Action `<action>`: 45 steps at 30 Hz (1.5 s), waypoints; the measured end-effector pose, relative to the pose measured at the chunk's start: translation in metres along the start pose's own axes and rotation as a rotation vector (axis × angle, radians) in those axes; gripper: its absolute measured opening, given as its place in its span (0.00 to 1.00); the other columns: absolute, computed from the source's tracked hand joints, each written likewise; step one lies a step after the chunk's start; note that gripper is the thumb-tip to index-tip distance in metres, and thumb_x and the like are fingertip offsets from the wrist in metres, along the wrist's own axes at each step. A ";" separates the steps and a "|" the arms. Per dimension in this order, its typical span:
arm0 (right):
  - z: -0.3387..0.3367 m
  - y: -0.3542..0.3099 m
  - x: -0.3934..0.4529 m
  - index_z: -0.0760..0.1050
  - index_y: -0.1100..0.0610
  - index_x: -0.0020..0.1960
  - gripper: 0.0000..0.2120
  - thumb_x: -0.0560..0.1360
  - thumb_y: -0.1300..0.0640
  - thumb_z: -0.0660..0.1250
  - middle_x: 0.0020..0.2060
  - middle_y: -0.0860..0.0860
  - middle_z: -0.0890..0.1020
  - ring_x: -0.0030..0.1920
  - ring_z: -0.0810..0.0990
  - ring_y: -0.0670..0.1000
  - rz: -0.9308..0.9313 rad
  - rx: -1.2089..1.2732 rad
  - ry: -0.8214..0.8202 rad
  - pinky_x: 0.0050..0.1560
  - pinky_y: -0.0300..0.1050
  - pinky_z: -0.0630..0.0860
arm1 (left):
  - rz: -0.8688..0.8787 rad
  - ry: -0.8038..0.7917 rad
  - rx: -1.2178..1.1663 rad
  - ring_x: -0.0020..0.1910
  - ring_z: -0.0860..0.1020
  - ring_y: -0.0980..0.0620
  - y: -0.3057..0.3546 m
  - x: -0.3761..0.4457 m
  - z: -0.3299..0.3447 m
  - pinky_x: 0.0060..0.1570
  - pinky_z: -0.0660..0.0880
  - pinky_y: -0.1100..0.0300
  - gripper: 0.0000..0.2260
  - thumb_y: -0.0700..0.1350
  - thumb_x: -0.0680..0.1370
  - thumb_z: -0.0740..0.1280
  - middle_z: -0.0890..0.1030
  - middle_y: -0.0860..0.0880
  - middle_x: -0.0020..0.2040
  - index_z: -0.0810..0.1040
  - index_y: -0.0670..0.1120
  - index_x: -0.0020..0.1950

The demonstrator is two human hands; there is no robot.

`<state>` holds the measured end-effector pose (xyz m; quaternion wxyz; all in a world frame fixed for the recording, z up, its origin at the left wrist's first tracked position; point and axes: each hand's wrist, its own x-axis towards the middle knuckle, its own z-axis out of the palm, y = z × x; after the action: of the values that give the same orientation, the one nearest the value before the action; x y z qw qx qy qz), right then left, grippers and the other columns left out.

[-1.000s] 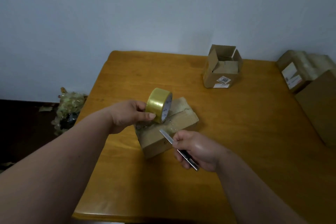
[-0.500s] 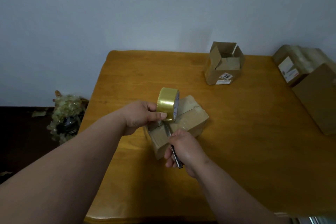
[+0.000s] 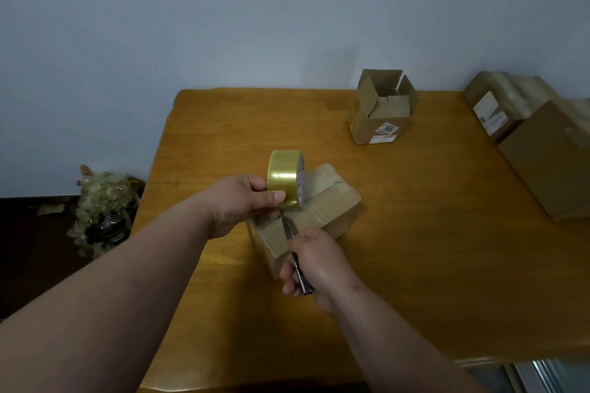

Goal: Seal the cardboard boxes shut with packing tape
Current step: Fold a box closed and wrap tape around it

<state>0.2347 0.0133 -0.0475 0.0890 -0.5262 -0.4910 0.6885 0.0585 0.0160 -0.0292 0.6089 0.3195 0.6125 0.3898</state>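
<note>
The wooden table [image 3: 415,265] is a broad slab with a smooth, glossy orange-brown top and rounded corners, hard enough to brace against. At about three o'clock on it stand two large boxes [image 3: 549,163], matte kraft board with what looks like clear film over their tops; at one o'clock sits the open box [image 3: 381,115], flaps up, thin corrugated walls, a white label on its near face — it looks light and would probably slide or dent if pushed on one side, so a steadying hold low on its walls seems wisest. At the centre lies the small box [image 3: 306,214], flaps closed, creased and somewhat crumpled, with shiny tape across its top; it appears soft-cornered and light, best pinned from above while cutting. Just over its ten o'clock corner the left hand [image 3: 242,201] grips the tape roll [image 3: 285,180] by its outer band, thumb across the slick yellowish film; the roll is a stiff ring, easiest held through or around the core. The right hand [image 3: 316,262], at the box's six o'clock edge, is clenched round the utility knife [image 3: 295,252] — slim, dark-handled, its blade angled up to the taut tape beneath the roll.
</note>
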 end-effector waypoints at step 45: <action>0.035 -0.013 -0.011 0.67 0.55 0.51 0.05 0.83 0.59 0.53 0.23 0.49 0.76 0.19 0.72 0.47 -0.004 0.227 0.209 0.21 0.37 0.67 | 0.074 -0.104 -0.330 0.62 0.79 0.42 -0.025 0.003 -0.014 0.62 0.76 0.54 0.18 0.36 0.72 0.69 0.80 0.36 0.61 0.78 0.34 0.62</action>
<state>0.2059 -0.0081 -0.0319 0.1999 -0.5807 -0.3992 0.6808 0.0463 0.0049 -0.0532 0.6693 0.2573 0.4956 0.4901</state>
